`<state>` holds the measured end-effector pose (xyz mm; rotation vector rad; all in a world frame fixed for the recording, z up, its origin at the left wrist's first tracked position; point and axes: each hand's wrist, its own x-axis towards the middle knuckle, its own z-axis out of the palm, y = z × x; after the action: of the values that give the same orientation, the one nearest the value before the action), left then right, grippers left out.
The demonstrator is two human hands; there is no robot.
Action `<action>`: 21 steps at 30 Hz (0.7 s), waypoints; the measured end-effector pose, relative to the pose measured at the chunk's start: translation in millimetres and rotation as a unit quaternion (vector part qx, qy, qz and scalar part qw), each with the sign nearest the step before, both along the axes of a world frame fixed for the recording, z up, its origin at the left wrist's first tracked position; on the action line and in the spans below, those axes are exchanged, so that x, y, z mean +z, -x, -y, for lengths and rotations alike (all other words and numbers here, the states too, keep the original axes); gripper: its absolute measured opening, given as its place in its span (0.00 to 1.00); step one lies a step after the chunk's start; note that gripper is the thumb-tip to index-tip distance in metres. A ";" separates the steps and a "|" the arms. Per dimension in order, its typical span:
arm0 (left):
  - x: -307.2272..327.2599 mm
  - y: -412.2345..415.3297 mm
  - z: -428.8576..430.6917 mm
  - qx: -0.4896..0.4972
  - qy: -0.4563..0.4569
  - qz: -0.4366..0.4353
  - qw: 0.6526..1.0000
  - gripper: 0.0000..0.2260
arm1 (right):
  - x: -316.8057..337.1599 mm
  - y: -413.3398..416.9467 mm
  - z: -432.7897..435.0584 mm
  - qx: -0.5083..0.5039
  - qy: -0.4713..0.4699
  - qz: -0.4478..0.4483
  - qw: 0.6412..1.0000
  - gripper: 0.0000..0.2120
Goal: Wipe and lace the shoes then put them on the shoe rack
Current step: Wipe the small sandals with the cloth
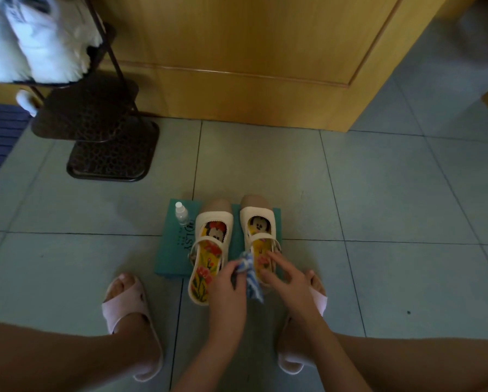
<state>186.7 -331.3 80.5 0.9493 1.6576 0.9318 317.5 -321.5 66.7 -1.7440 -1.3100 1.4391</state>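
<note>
Left hand (227, 281) gripped the striped cloth (252, 281) beside the relaxed right hand (286, 275), which rested on one shoe (258, 219); wiping seemed underway, with the move to the shoe rack (109, 154) not yet done.

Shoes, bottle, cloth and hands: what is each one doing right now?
left hand: grips cloth
right hand: fingers spread, touching right shoe
cloth: bunched up
right shoe: upright on teal box
left shoe: upright on teal box
bottle: standing, capped
</note>
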 end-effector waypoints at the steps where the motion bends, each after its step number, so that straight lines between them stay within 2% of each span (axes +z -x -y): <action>1: 11.5 -1.0 -6.3 0.012 -0.018 0.000 1.000 0.07 | 3.7 -1.1 -2.9 -0.028 -0.024 -0.014 0.999 0.16; 4: 26.6 3.1 -32.9 0.023 -0.038 -0.012 0.999 0.11 | 7.2 -5.2 -15.5 -0.138 -0.071 -0.086 0.984 0.12; 6: 28.0 3.2 -49.7 -0.001 -0.024 0.001 1.000 0.10 | 15.1 -2.6 -26.1 -0.102 -0.069 -0.109 0.986 0.17; 9: 25.8 -6.7 -64.5 -0.041 0.007 0.130 0.991 0.06 | 17.0 13.0 -46.0 -0.023 -0.090 -0.082 0.992 0.20; 11: 19.9 -8.9 -72.0 -0.032 0.050 0.223 0.973 0.10 | 9.2 19.5 -57.8 -0.070 -0.098 -0.072 0.990 0.16; 12: 16.3 -7.2 -74.2 -0.029 0.070 0.240 0.968 0.12 | 7.3 19.4 -64.5 -0.098 -0.095 -0.058 0.989 0.13; 13: 12.5 -5.0 -75.3 -0.042 0.081 0.215 0.972 0.13 | 7.1 17.1 -71.4 -0.111 -0.094 -0.039 0.989 0.12; 15: 0.6 0.2 -75.2 -0.079 0.065 0.054 0.993 0.10 | 5.0 5.7 -86.5 -0.088 -0.114 0.003 0.990 0.10; 17: -10.0 2.4 -72.8 -0.102 0.034 -0.085 0.991 0.12 | 3.0 -4.2 -102.5 -0.014 -0.144 0.064 0.987 0.11; 19: -18.2 0.6 -71.2 -0.108 0.020 -0.148 0.983 0.14 | -0.6 -9.0 -112.6 0.098 -0.162 0.114 0.975 0.13; 21: -26.5 -3.1 -73.4 -0.116 0.028 -0.186 0.975 0.14 | -6.7 -12.7 -114.3 0.220 -0.182 0.149 0.947 0.14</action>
<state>189.8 -257.8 54.0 1.3062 1.8207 0.5703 330.1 -207.2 59.9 -1.5150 -2.0842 1.0665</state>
